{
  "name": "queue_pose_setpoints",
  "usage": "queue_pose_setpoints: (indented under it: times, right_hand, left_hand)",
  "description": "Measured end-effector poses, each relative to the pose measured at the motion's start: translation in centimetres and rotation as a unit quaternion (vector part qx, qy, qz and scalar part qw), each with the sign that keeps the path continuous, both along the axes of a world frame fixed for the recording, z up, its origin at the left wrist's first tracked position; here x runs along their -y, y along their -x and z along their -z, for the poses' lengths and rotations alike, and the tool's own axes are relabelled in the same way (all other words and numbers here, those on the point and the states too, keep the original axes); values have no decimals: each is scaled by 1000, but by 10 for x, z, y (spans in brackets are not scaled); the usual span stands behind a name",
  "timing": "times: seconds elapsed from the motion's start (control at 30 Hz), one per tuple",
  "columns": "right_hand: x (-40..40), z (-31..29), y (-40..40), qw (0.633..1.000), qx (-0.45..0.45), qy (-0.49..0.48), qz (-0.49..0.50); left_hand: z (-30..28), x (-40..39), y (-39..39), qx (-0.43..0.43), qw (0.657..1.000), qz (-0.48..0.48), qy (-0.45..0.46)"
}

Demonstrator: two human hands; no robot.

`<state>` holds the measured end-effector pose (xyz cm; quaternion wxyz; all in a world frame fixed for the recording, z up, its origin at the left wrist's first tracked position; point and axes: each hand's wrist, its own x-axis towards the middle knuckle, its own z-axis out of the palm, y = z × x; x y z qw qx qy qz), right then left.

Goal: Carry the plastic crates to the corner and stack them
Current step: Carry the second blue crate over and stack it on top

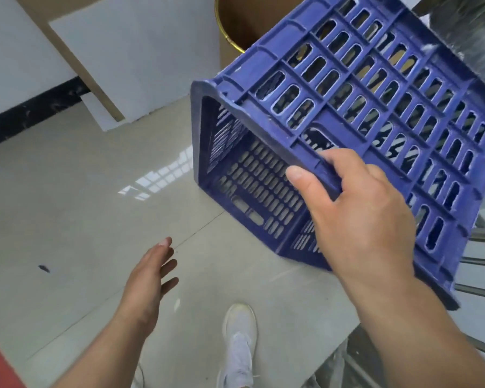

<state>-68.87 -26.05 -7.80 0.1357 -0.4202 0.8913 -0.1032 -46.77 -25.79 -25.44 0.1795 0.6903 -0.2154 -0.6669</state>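
Note:
A blue slotted plastic crate (375,88) hangs tilted in the air at the right, its open mouth turned left and down toward the floor. My right hand (356,208) grips its rim at the handle slot, thumb inside the crate and fingers curled over the outer wall. My left hand (151,273) is held out lower left over the floor tiles, fingers straight and spread, holding nothing and well apart from the crate.
Pale glossy floor tiles (67,205) fill the left and middle. White boards (129,54) lean against the wall at the top left. A brown drum with a gold rim (235,26) stands behind the crate. Metal bars (479,264) run along the right edge. My white shoe (240,340) is below.

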Motion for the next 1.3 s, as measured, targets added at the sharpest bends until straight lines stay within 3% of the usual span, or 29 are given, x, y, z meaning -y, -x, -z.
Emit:
queue_pose_setpoints:
  times: [0.27, 0.47, 0.63, 0.93, 1.17, 1.3]
  right_hand:
    - [25, -50, 31, 995, -2, 96, -5]
    - [29, -53, 13, 995, 49, 85, 13]
    - [37, -50, -17, 995, 57, 76, 17]
    - [47, -39, -108, 991, 128, 36, 25]
    - [56, -19, -229, 973, 230, 21, -7]
    - [59, -13, -306, 960, 281, 4, -14]
  left_hand:
    - [-7, 16, -11, 85, 995, -45, -23]
    - [-16, 2, -64, 90, 979, -175, -62]
    - [-9, -1, -125, 90, 971, -214, -58]
    - [-28, -6, -254, 109, 959, -260, 28]
    - [-61, -36, -406, 145, 930, -336, 14]
    - [-85, -61, -492, 105, 930, -352, 12]
